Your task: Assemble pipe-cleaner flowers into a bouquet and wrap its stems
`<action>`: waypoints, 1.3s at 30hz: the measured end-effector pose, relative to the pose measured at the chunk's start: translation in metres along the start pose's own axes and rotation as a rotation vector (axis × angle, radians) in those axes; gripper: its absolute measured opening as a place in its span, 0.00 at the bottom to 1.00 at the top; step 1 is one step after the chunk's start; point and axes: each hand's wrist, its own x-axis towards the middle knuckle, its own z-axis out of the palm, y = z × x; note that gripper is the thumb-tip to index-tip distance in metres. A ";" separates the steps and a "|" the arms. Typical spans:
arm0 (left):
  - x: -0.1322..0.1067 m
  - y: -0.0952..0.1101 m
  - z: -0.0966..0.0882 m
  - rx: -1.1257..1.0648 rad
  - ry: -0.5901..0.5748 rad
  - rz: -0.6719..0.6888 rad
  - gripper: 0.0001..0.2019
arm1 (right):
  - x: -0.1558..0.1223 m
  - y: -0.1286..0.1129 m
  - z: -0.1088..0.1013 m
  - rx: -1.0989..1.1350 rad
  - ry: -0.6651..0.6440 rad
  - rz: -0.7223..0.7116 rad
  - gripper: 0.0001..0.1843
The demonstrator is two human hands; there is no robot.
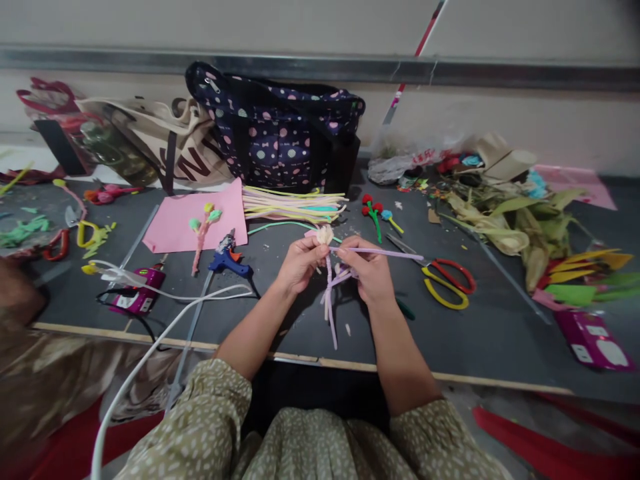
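My left hand point(299, 265) pinches a pipe-cleaner flower just below its cream, fluffy head point(325, 235). Lavender stems point(329, 297) hang beneath the head and cross one another. Close beside it, my right hand point(369, 270) has its fingers closed on a lavender pipe cleaner point(395, 253), whose free end sticks out to the right. Where this piece meets the flower is partly hidden by my fingertips. Scissors point(445, 283) with red and yellow handles lie right of my right hand. Left of my left hand rests a blue glue gun point(229, 260).
Pipe cleaners point(290, 205) lie bundled behind my hands, near a pink sheet point(165, 223) bearing a pipe-cleaner flower. Bags point(280, 133) line the wall. A white cable point(145, 363) crosses the table's front edge. Corn husks point(530, 233) pile up at right. Another person's arm point(17, 287) shows at left.
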 end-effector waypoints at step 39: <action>-0.002 -0.001 -0.001 -0.109 -0.039 -0.092 0.17 | 0.000 -0.003 0.000 0.152 -0.088 0.256 0.08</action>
